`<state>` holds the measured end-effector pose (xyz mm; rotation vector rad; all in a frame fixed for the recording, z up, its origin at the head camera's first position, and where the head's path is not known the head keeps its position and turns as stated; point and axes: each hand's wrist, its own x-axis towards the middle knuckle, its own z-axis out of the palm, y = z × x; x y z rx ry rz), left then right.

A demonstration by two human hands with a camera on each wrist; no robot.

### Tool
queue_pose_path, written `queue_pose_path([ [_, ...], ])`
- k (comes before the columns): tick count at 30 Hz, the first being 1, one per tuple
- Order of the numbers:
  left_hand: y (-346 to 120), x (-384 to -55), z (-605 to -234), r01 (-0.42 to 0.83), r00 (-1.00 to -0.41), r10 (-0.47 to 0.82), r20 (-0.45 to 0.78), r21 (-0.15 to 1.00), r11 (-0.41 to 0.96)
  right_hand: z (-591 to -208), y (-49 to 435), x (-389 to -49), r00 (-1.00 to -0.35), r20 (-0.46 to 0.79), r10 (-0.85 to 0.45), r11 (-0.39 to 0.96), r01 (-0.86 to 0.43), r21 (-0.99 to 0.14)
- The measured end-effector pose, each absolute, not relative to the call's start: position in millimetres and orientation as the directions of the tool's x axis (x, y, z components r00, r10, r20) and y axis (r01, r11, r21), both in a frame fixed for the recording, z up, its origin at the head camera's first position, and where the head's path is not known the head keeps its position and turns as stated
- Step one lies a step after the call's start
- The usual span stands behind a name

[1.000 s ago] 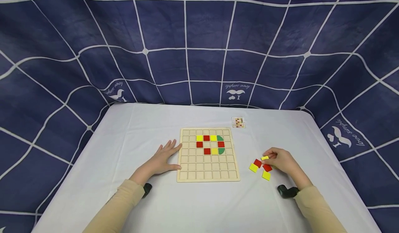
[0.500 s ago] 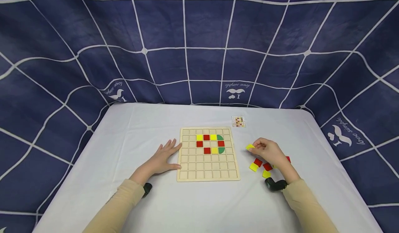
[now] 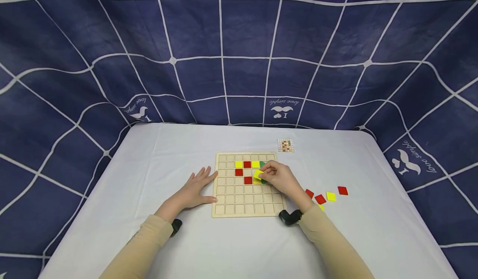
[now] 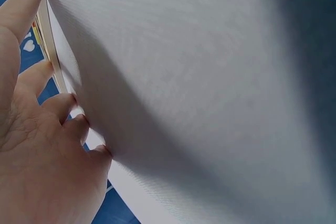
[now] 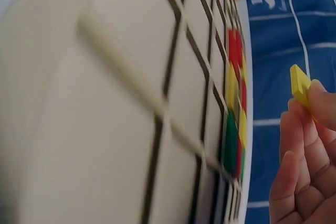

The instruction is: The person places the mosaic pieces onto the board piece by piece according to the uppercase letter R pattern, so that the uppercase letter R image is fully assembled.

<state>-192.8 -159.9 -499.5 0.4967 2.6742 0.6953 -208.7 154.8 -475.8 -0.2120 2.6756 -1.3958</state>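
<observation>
In the head view, my right hand [image 3: 281,178] pinches a yellow square tile [image 3: 258,174] between thumb and fingertips over the wooden grid board [image 3: 239,198]. The right wrist view shows the yellow tile [image 5: 300,85] tilted and raised off the board. Red tiles [image 3: 239,172], yellow tiles [image 3: 239,164] and green rounded pieces sit in the board's upper cells; my right hand covers part of them. Fingers spread, my left hand [image 3: 193,191] rests on the cloth, with thumb and index fingertips touching the board's left edge. The left wrist view also has that edge [image 4: 48,40] under the fingers.
Loose red tiles [image 3: 342,190] and yellow tiles [image 3: 330,196] lie right of the board, some partly behind my right forearm. A small printed pattern card [image 3: 285,145] lies beyond the board's upper right corner. A blue curtain [image 3: 246,79] surrounds the white-covered table [image 3: 224,245].
My right hand has lifted the yellow tile from the loose pile and carried it left over the board. My left hand has stayed in place.
</observation>
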Motion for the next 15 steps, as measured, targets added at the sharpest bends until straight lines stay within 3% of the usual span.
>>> queue_pose_path([
  [15,-158.4,-192.8,-497.3,0.244,-0.887,0.402,-0.229,0.507,0.827,-485.8,104.8,-213.4,-0.968,-0.029,-0.249,0.663,-0.148,-0.734],
])
